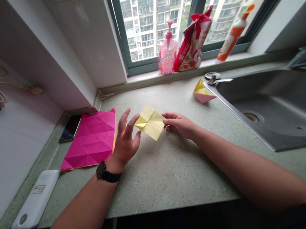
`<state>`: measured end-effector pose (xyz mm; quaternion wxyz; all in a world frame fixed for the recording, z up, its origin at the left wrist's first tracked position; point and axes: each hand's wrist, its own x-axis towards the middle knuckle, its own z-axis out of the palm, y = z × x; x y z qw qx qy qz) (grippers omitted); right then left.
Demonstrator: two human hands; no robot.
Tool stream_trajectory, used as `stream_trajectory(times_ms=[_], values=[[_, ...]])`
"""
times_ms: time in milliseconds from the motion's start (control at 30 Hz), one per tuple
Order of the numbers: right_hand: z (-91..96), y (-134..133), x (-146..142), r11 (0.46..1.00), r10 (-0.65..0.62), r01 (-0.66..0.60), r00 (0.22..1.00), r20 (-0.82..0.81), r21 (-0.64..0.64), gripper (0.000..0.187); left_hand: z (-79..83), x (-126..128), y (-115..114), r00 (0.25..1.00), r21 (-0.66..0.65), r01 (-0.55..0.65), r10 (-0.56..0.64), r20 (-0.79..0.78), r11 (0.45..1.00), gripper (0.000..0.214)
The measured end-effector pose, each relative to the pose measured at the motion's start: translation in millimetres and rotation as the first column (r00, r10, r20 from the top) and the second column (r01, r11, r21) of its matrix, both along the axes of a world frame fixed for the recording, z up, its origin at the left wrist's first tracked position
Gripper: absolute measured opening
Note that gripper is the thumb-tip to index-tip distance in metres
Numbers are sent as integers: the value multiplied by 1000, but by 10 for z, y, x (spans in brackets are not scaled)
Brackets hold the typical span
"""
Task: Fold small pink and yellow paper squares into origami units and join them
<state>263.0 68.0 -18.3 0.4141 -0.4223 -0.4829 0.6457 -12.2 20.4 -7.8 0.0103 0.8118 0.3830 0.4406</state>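
A small yellow folded paper square (154, 125) is held over the counter, turned like a diamond, with creases and a folded flap on its left side. My right hand (179, 124) pinches its right corner between thumb and fingers. At the left corner, my left hand (127, 137) has its fingers spread; the index fingertip is at the paper's edge, and I cannot tell if it touches. A black watch (107, 173) is on the left wrist. Off to the right stands a pink and yellow folded paper boat (203, 93).
Creased magenta paper sheets (91, 140) lie at the left, partly over a phone (70, 128). A white power bank (36, 199) with a cable sits front left. The sink (279, 100) is at the right. A pump bottle (167, 53), red bag (194, 44) and orange-white bottle (232, 39) line the windowsill.
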Motion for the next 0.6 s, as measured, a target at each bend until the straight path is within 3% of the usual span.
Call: stream_trajectory(times_ms=[167, 300, 400, 500, 600], values=[[-39, 10, 31, 998, 59, -59, 998, -2, -7, 37, 70, -2, -40, 990, 12, 88, -86, -114, 996, 21], [-78, 7, 31, 995, 76, -78, 997, 32, 61, 44, 112, -2, -62, 975, -77, 109, -121, -184, 991, 15], [-74, 1, 29, 979, 35, -56, 993, 109, 196, 49, 119, -14, -52, 963, -95, 133, -152, -223, 987, 14], [-22, -40, 30, 887, -92, -42, 960, 264, 461, 43, 95, -26, -28, 952, -125, 158, -185, -243, 979, 15], [29, -128, 0, 721, -118, -217, 897, 425, 658, 33, 63, -14, -31, 947, -200, 139, -189, -261, 970, 20]])
